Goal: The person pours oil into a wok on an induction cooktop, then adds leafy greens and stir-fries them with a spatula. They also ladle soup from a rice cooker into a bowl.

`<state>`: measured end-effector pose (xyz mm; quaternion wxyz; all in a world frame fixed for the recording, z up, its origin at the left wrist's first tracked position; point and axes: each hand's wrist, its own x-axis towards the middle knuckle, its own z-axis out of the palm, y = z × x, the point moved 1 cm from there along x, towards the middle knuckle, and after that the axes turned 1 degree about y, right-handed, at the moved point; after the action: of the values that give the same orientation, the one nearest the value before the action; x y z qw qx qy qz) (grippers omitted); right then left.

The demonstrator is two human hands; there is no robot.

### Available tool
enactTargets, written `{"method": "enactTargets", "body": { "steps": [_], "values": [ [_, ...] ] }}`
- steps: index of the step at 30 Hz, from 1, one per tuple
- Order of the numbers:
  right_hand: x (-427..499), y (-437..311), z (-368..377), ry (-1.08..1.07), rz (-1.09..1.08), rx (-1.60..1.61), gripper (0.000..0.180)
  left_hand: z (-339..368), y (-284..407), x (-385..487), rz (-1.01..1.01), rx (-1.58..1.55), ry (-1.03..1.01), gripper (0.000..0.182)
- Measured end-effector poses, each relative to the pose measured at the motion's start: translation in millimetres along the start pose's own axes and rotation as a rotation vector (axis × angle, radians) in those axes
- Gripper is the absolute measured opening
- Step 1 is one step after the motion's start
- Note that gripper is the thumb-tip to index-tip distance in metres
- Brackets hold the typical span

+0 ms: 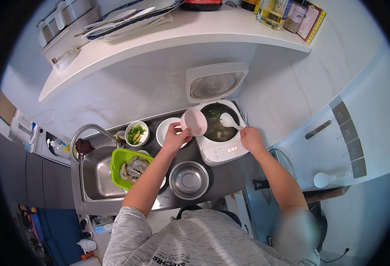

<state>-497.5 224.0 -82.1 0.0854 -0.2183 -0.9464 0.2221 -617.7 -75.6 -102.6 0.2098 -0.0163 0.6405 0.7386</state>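
Note:
My left hand (178, 134) grips a pink bowl (194, 122), tilted beside the left rim of an open white rice cooker (216, 153). In my right hand (250, 138) is the handle of a white serving spoon (227, 119), whose head lies over the dark pot of soup with greens and pale pieces (219, 133). Behind it the cooker's lid (215, 83) stands raised. A white plate (163, 131) sits partly behind my left hand. Nearer me is a stainless steel bowl (189, 180). What the pink bowl holds, if anything, I cannot tell.
A green basket of raw shrimp (116, 166) stands by the steel sink (98, 173), under a curved faucet (90, 127). Behind it is a white bowl of chopped greens (137, 133). A shelf (208, 28) with dishes and bottles overhangs the back. A pan handle (260, 184) lies at right.

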Motion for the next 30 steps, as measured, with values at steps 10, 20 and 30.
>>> {"method": "enactTargets", "body": {
  "steps": [10, 20, 30],
  "values": [
    [1, -5, 8, -0.033, 0.073, 0.028, 0.028, 10, 1, 2, -0.058, -0.031, -0.023, 0.052],
    [10, 34, 27, -0.067, 0.324, 0.463, 0.031, 4, 3, -1, -0.09, -0.071, -0.027, 0.053],
    [-10, -9, -51, -0.244, 0.49, 0.898, 0.03, 10, -1, 4, -0.152, -0.106, -0.045, 0.05]
  ]
}}
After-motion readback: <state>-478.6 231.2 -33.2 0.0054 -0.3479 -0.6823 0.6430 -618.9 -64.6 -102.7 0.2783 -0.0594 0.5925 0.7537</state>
